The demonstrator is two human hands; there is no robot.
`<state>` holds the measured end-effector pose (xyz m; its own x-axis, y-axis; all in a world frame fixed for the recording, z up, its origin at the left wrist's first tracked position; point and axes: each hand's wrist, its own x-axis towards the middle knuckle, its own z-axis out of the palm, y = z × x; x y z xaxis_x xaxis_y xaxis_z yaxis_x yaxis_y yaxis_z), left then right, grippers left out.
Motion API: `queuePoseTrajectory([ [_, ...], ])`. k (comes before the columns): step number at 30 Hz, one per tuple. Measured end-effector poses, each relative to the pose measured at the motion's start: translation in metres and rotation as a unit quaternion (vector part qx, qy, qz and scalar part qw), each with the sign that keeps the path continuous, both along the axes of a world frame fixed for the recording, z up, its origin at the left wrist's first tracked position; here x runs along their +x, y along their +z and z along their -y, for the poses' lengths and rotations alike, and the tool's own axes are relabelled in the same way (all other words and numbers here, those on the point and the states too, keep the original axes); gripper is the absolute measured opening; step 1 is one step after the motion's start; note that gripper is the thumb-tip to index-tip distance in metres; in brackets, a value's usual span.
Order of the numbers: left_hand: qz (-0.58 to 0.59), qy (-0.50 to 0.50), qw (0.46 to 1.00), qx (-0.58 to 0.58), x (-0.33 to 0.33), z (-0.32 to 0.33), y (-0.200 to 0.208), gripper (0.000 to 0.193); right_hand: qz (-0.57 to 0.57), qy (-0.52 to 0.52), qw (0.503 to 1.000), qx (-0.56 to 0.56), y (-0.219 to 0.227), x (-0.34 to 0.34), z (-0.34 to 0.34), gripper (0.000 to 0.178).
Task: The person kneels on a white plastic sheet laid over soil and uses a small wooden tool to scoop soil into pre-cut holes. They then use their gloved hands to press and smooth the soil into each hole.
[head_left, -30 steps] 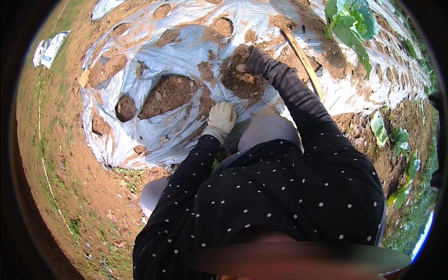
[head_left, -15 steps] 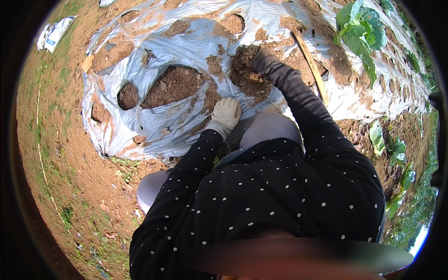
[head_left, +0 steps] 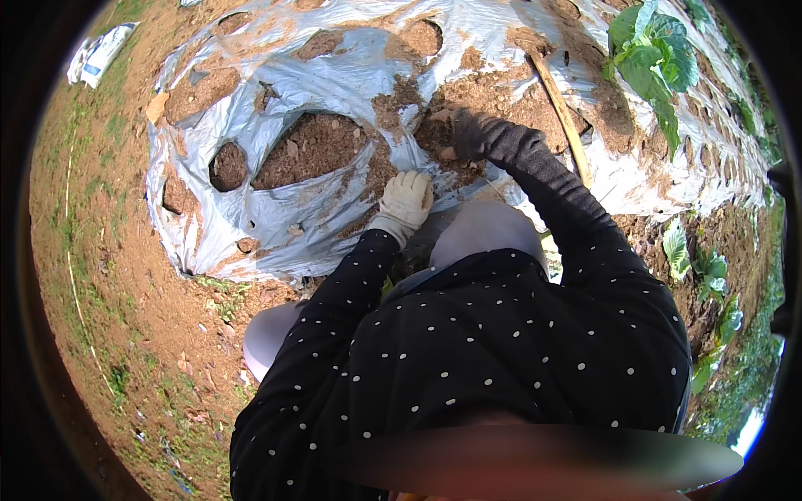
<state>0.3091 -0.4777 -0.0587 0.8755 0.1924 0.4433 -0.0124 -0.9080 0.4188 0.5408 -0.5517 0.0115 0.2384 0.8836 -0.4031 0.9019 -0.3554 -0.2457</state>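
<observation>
My left hand (head_left: 407, 199), in a pale work glove, rests flat on the silver plastic sheet (head_left: 276, 221) that covers the soil bed, beside a large torn hole full of brown soil (head_left: 313, 149). My right hand (head_left: 466, 131), in a dark soiled glove, reaches farther out and presses into a mound of loose soil (head_left: 493, 96) on the sheet. Its fingers are partly buried, so I cannot tell whether they grip anything. My dark dotted sleeves and grey knees fill the lower middle of the view.
A wooden stick (head_left: 564, 117) lies on the soil just right of my right hand. A leafy green plant (head_left: 652, 58) grows at the upper right. Smaller holes (head_left: 227, 165) pierce the sheet at left. Bare brown ground (head_left: 125, 317) lies left; a white bag (head_left: 100, 54) sits far left.
The view has shifted slightly, so the bed sits a little lower. My right hand keeps working the soil mound; my left hand stays on the plastic.
</observation>
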Motion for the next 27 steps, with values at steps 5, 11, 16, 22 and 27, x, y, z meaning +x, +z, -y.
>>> queuePoseTrajectory([
  [5, -0.013, 0.006, 1.0, -0.006, 0.0, 0.003, 0.002, 0.023, 0.132, 0.064, 0.987, 0.07, -0.038, -0.021, -0.01, 0.045],
  [11, -0.024, 0.019, 1.0, -0.003, 0.004, 0.004, 0.001, 0.017, 0.089, 0.029, 0.992, 0.089, -0.053, -0.014, -0.029, 0.046],
  [16, -0.087, 0.146, 0.974, -0.153, 0.013, 0.004, 0.001, 0.023, -0.016, -0.038, 0.985, 0.165, -0.048, -0.004, -0.03, 0.033],
  [22, -0.108, 0.183, 0.694, -0.688, 0.029, -0.014, 0.031, 0.024, 0.131, 0.065, 0.876, 0.459, -0.066, 0.03, -0.03, 0.022],
  [27, -0.039, 0.127, 0.548, -0.826, 0.033, -0.022, 0.054, 0.03, 0.068, 0.062, 0.974, 0.205, -0.048, 0.058, -0.018, 0.025],
])
